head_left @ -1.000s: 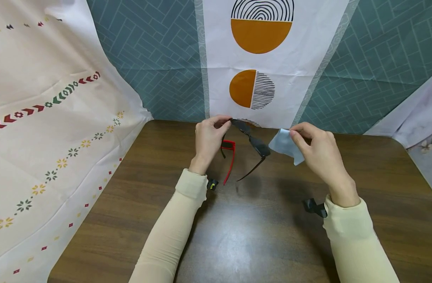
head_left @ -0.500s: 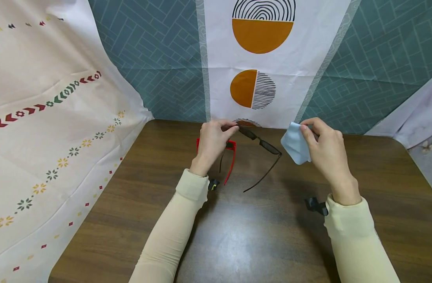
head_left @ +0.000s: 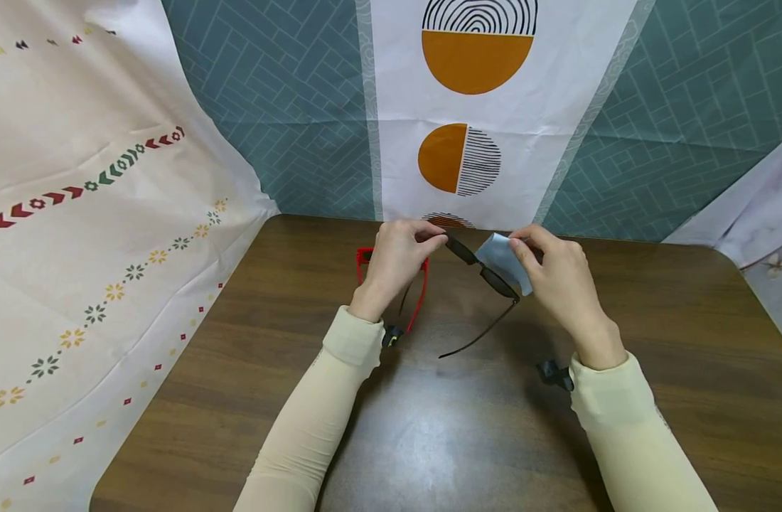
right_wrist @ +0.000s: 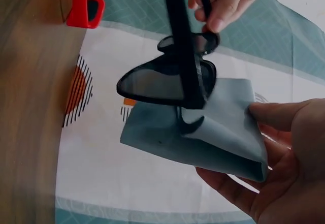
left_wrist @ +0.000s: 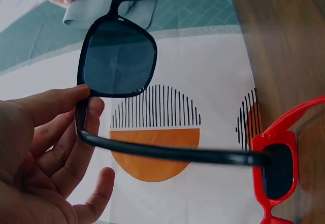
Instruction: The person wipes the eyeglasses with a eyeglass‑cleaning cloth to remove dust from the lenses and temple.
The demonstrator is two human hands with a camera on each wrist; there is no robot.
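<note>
Black sunglasses [head_left: 495,281] hang in the air above the table, their arms unfolded. My left hand [head_left: 397,257] pinches them at the hinge corner between thumb and fingers, as the left wrist view shows with the dark lens [left_wrist: 120,58] just above the fingertips. A light blue cloth [head_left: 502,259] is pinched by my right hand [head_left: 557,284], close behind the far lens. In the right wrist view the folded cloth [right_wrist: 203,132] lies right beside the sunglasses; whether they touch I cannot tell. Red-framed sunglasses [head_left: 423,295] rest on the table, partly hidden behind my left hand.
The brown wooden table [head_left: 237,370] reaches to a patterned fabric backdrop [head_left: 288,114] at the back. A cream embroidered cloth [head_left: 97,235] hangs along the left side. Black camera mounts [head_left: 553,374] sit at both wrists.
My left hand has moved slightly right with the black sunglasses, which have turned. My right hand first went right, then came back left, bringing the cloth up close to the lens.
</note>
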